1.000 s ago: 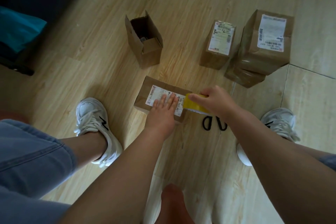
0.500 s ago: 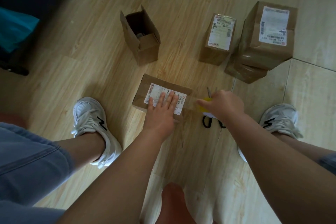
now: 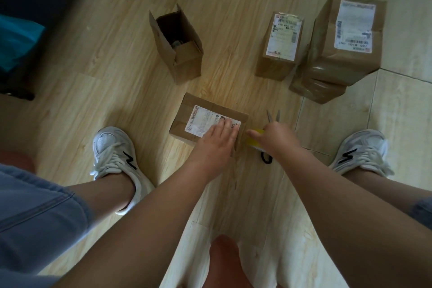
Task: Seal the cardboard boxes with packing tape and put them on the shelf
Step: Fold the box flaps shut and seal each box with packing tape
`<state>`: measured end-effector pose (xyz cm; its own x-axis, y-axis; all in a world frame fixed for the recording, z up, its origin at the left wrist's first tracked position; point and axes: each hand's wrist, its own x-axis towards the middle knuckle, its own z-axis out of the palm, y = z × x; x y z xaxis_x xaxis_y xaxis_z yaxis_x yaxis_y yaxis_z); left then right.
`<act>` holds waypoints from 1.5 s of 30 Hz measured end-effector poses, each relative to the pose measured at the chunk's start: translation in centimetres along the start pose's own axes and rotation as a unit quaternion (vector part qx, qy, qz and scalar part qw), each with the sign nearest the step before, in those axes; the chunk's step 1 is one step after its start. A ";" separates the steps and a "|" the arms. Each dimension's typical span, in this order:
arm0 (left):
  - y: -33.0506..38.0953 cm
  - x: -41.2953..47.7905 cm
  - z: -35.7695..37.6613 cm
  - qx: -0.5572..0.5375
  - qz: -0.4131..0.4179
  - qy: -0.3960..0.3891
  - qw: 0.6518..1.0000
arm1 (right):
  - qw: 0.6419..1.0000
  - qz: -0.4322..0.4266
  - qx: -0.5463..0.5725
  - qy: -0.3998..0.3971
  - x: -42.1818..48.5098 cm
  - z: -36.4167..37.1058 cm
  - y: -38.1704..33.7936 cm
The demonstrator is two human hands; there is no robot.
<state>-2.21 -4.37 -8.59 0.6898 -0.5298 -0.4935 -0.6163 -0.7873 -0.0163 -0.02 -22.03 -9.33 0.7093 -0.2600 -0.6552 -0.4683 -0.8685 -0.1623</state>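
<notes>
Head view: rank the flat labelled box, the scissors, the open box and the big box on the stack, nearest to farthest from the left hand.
From the left hand:
1. flat labelled box, directly under its flat fingers.
2. scissors, just to the right, on the floor.
3. open box, ahead and slightly left.
4. big box, far right, atop the stack.

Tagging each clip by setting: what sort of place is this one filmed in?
Likely a room in a home: wood-look plank floor, dark furniture and teal cloth at the left, and small parcels such as the labelled box standing on the floor.
</notes>
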 end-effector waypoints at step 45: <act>-0.8 -1.0 -9.1 -0.404 -0.029 0.040 0.913 | 0.979 -0.110 0.146 0.088 -7.2 -10.8 1.3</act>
<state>1.06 -6.08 -0.13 0.7580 -0.4763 -0.4455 -0.1193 -0.7729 0.6232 -0.02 -25.83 3.10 0.8779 -0.1718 -0.4469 -0.4065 -0.7607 -0.5061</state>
